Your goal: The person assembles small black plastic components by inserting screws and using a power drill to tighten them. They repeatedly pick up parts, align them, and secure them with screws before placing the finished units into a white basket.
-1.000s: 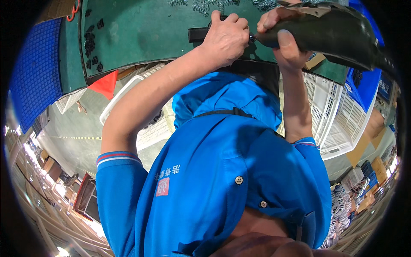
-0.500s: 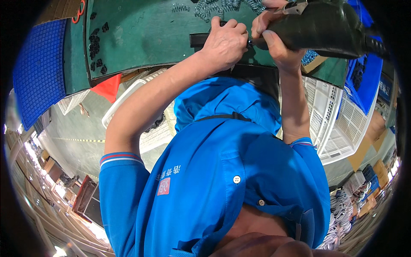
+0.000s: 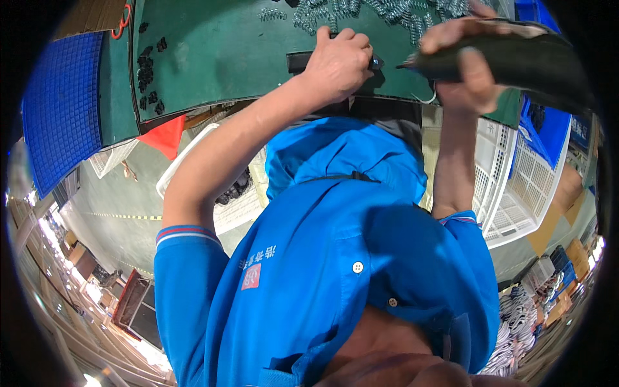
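My left hand [image 3: 340, 66] is closed around a black part [image 3: 298, 62], pressing it down on the green worktable [image 3: 219, 55]. Its bar-like end sticks out to the left of my fist, and the other end, with a small shiny spot, shows at the right. My right hand [image 3: 478, 76], blurred by motion, grips a dark electric screwdriver [image 3: 538, 64] lying level. The driver's pointed tip faces left, a short gap away from the black part. Coil springs [image 3: 322, 14] lie in a loose pile beyond my hands.
Small black pieces [image 3: 146, 71] lie along the table's left side, near red scissor handles [image 3: 121, 27]. A blue grid-patterned panel [image 3: 61, 116] stands at far left. White baskets [image 3: 493, 187] and a blue bin [image 3: 548, 135] are at lower right. Red cloth [image 3: 166, 137] hangs below the table edge.
My right hand has drawn the electric screwdriver to the right, away from the black part, uncovering more springs. My left hand keeps its place on the part.
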A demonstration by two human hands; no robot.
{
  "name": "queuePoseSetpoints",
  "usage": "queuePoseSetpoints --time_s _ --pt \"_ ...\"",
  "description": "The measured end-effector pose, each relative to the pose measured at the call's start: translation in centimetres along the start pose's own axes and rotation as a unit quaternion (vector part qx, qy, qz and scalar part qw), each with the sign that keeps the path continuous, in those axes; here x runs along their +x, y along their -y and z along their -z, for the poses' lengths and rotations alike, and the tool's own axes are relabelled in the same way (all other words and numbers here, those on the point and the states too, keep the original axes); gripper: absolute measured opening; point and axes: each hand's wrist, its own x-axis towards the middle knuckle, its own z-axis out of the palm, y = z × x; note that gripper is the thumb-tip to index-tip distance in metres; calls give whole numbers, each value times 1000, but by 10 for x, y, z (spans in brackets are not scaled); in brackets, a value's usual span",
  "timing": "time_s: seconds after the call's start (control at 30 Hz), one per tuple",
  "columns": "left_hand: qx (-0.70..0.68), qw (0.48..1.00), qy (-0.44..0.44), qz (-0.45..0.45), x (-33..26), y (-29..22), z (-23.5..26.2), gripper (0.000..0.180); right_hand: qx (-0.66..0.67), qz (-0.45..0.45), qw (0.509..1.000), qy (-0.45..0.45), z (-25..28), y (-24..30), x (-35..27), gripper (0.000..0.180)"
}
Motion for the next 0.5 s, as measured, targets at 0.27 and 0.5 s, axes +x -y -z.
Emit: queuePoseSetpoints --time_s 0.27,0.5 --pt "-409 904 28 121 -14 4 64 28 -677 -304 649 -168 183 35 -17 60" --pt "-623 748 48 223 -32 -4 69 32 -855 -323 404 -33 197 28 -61 68"
